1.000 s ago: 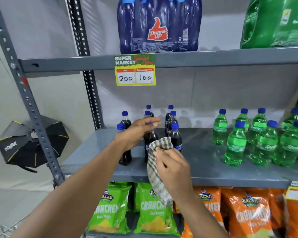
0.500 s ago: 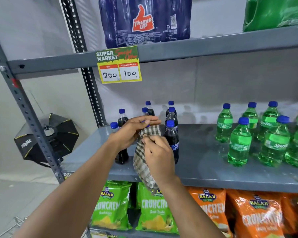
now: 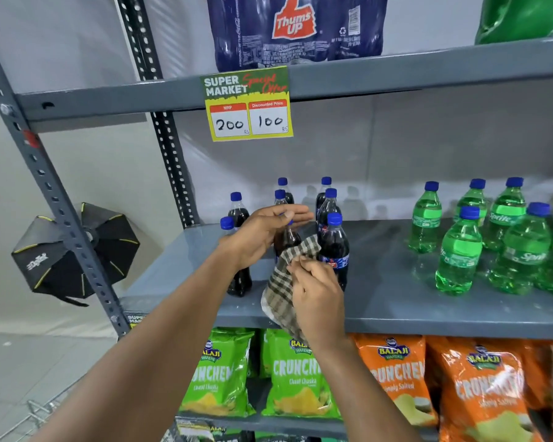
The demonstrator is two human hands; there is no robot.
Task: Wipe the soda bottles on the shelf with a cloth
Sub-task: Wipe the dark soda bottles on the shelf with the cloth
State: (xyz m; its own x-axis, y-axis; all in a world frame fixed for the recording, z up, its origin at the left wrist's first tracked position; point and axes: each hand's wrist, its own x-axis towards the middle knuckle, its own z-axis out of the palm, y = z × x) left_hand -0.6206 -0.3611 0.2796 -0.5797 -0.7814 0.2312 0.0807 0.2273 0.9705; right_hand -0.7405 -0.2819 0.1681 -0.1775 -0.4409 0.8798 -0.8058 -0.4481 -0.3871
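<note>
Several small dark cola bottles with blue caps stand at the left of the grey middle shelf (image 3: 396,301). My left hand (image 3: 262,232) grips the neck and cap of one front cola bottle (image 3: 286,240). My right hand (image 3: 316,295) presses a brown checked cloth (image 3: 281,288) against that bottle's lower body, which the cloth hides. Another cola bottle (image 3: 334,247) stands just right of it, touching the cloth. Several green Sprite bottles (image 3: 458,253) stand further right on the same shelf.
A wrapped Thums Up pack (image 3: 297,27) and a green pack (image 3: 524,17) sit on the shelf above, with a yellow price tag (image 3: 248,105) on its edge. Green and orange crisp bags (image 3: 297,374) fill the shelf below. A black softbox (image 3: 74,253) stands left of the rack post.
My right hand has shifted the cloth up and down the bottle held by my left hand. The view has drifted; the bottles have stayed in place.
</note>
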